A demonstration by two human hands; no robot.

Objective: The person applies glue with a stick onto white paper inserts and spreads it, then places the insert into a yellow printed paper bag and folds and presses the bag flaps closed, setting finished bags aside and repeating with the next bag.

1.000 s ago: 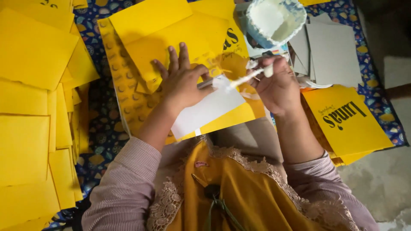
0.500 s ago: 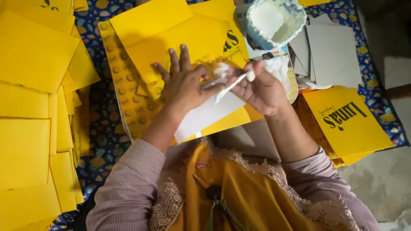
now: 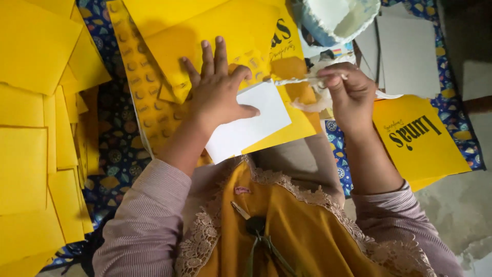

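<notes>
Since half a second ago the right hand, pinching a paste-tipped stick, has swung to three o'clock of the flat-spread left hand pressing the white card onto the yellow sheet; pasting looks unfinished.

1. The card lies on the sheet, under the left hand.
2. The right hand, right of the card, holds the stick above the sheet.
3. The bowl sits behind the right hand.
4. A stack lies far left.
5. The printed sheet lies right of the right hand.
</notes>
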